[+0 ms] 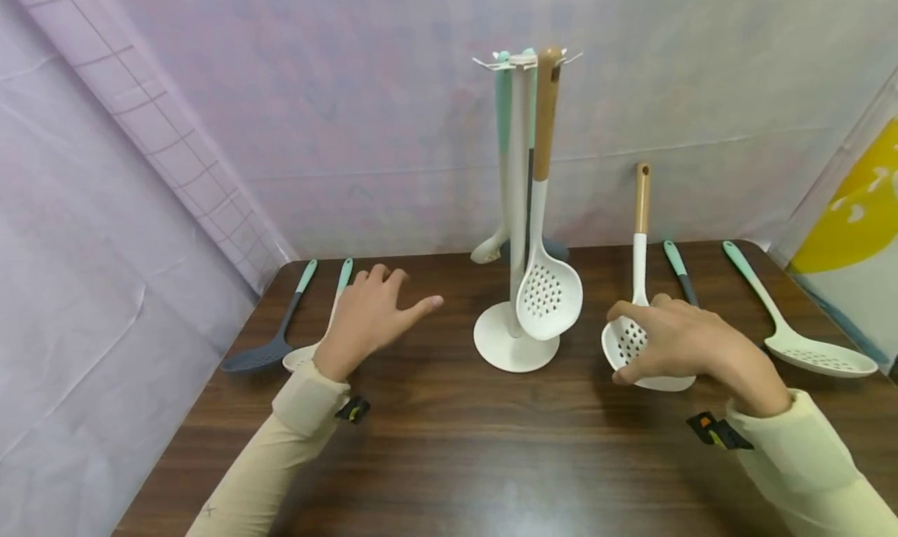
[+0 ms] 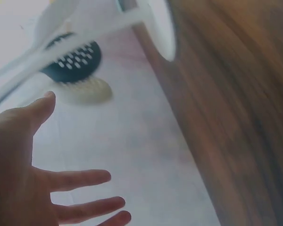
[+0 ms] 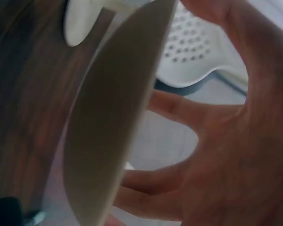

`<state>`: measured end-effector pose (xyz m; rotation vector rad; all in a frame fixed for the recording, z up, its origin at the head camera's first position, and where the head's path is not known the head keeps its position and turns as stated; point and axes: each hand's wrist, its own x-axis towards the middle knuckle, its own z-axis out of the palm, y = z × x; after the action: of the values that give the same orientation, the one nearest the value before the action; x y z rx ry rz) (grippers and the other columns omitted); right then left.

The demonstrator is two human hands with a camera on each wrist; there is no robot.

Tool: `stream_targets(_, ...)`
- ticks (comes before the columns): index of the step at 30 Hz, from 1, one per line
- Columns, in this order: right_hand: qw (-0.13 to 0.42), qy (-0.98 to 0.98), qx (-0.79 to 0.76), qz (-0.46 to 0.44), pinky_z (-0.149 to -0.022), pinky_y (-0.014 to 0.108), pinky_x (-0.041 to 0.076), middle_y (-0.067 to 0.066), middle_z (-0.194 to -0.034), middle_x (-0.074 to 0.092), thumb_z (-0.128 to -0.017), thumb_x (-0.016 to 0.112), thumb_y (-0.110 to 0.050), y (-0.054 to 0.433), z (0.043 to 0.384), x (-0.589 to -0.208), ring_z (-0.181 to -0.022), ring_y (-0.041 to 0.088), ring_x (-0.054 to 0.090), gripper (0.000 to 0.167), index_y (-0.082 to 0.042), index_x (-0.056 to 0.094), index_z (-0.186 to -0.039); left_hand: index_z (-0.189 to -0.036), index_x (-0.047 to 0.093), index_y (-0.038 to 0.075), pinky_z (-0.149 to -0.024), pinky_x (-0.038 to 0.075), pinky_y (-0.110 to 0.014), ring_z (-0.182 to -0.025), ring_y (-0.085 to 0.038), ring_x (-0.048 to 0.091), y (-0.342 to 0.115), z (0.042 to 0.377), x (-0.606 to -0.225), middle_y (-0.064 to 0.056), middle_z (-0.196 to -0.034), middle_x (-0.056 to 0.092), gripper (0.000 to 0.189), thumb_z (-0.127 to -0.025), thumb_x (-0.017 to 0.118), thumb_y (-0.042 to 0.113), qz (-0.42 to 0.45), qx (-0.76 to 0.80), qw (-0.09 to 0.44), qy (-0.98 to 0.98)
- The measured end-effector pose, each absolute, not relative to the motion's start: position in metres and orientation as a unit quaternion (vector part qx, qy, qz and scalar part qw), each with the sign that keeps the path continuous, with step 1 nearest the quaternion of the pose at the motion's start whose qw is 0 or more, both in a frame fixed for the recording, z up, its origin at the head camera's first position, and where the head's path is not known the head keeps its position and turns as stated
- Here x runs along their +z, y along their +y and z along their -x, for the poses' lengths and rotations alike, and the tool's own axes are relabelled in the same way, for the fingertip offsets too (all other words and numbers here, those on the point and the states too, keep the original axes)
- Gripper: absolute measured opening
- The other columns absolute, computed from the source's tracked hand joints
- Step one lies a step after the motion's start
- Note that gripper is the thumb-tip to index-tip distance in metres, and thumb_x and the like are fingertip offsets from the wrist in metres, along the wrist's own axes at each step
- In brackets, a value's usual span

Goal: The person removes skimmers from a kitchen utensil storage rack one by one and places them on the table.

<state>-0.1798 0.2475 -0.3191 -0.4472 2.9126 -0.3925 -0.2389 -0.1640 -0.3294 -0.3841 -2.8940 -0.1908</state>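
My left hand [image 1: 370, 316], fingers spread, hovers over a pale spoon [image 1: 298, 358] with a mint handle, partly covering it. In the left wrist view the thumb and fingers are apart, with nothing between them. My right hand [image 1: 669, 338] is over the bowl of a white skimmer [image 1: 639, 268] with a wooden handle, which points up and back. The fingers [image 3: 174, 104] pass behind the near rim of the bowl [image 3: 113, 117], spaced apart with no clear grip; their tips are hidden. Between the hands, a similar white skimmer [image 1: 550, 291] hangs on a white utensil stand [image 1: 517, 354].
At the left lies a dark slotted turner [image 1: 261, 354]. Right of my right hand are a dark-shafted utensil [image 1: 678, 264], its head hidden, and a pale slotted turner [image 1: 821, 356]. More mint-handled utensils hang behind the stand's pole. A fabric wall [image 1: 393, 147] borders the brown table [image 1: 456, 459].
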Motion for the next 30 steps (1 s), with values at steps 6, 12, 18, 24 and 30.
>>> stream_targets(6, 0.149, 0.964, -0.146, 0.164, -0.06, 0.035, 0.047, 0.013, -0.103, 0.059, -0.068, 0.087, -0.053, 0.255, 0.19, -0.332, -0.089, 0.025, 0.057, 0.074, -0.024, 0.061, -0.131, -0.138, 0.063, 0.014, -0.091, 0.054, -0.054, -0.116, -0.038, 0.061, -0.129, 0.236, -0.323, -0.015, -0.135, 0.062, 0.09, -0.089, 0.042, 0.087, 0.163, -0.101, 0.115, -0.975)
stream_targets(12, 0.209, 0.955, -0.143, 0.154, -0.068, 0.042, 0.052, 0.019, -0.12, 0.058, -0.073, 0.084, -0.051, 0.257, 0.196, -0.337, -0.101, 0.032, 0.057, 0.076, -0.021, 0.059, -0.138, -0.139, 0.062, 0.016, -0.092, 0.055, -0.053, -0.119, -0.035, 0.061, -0.102, 0.235, -0.324, -0.011, -0.136, 0.061, 0.083, -0.092, 0.046, 0.082, 0.196, -0.123, 0.117, -0.966)
stream_targets(18, 0.237, 0.95, -0.134, 0.152, -0.072, 0.045, 0.052, 0.018, -0.121, 0.06, -0.076, 0.08, -0.051, 0.258, 0.203, -0.341, -0.102, 0.033, 0.057, 0.075, -0.018, 0.058, -0.14, -0.142, 0.06, 0.017, -0.087, 0.056, -0.05, -0.113, -0.032, 0.063, -0.084, 0.234, -0.326, -0.009, -0.13, 0.063, 0.077, -0.093, 0.054, 0.076, 0.226, -0.142, 0.15, -0.952)
stream_targets(24, 0.245, 0.95, -0.122, 0.153, -0.078, 0.048, 0.053, 0.016, -0.12, 0.063, -0.077, 0.078, -0.053, 0.255, 0.207, -0.344, -0.103, 0.032, 0.058, 0.074, -0.017, 0.06, -0.139, -0.147, 0.055, 0.018, -0.086, 0.057, -0.048, -0.113, -0.03, 0.063, -0.074, 0.234, -0.329, -0.008, -0.131, 0.062, 0.076, -0.094, 0.056, 0.073, 0.24, -0.148, 0.159, -0.946)
stream_targets(30, 0.254, 0.948, -0.12, 0.15, -0.079, 0.048, 0.053, 0.017, -0.121, 0.063, -0.078, 0.078, -0.053, 0.253, 0.209, -0.346, -0.102, 0.032, 0.059, 0.075, -0.016, 0.06, -0.14, -0.149, 0.052, 0.019, -0.082, 0.057, -0.045, -0.109, -0.028, 0.063, -0.071, 0.234, -0.331, -0.009, -0.13, 0.063, 0.077, -0.094, 0.057, 0.073, 0.241, -0.143, 0.16, -0.947)
